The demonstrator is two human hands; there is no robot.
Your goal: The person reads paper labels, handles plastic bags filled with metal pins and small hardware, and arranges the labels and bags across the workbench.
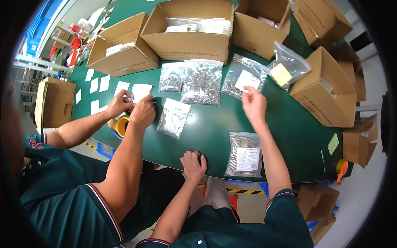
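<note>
My right hand [254,105] reaches over the green table, its fingers pinched at the lower edge of a white label [247,80]. That label lies over a clear zip bag [231,87] of small dark metal parts; whether it is stuck to the bag I cannot tell. My left hand [193,166] rests at the table's front edge with fingers curled, nothing visible in it. Near my right forearm lies a bag of long metal pins [234,145] with a printed label [248,159]. Two more bags of metal parts, a large one [201,84] and a smaller one [170,78], lie left of the labelled bag.
At left, a co-worker's hands [142,111] work by a small bag [141,91] and a yellow cup [121,125]. A bag of whitish pieces [173,118] lies between us. Cardboard boxes [188,41] line the back; another bag [289,62] leans at right. An orange scoop [342,170] sits far right.
</note>
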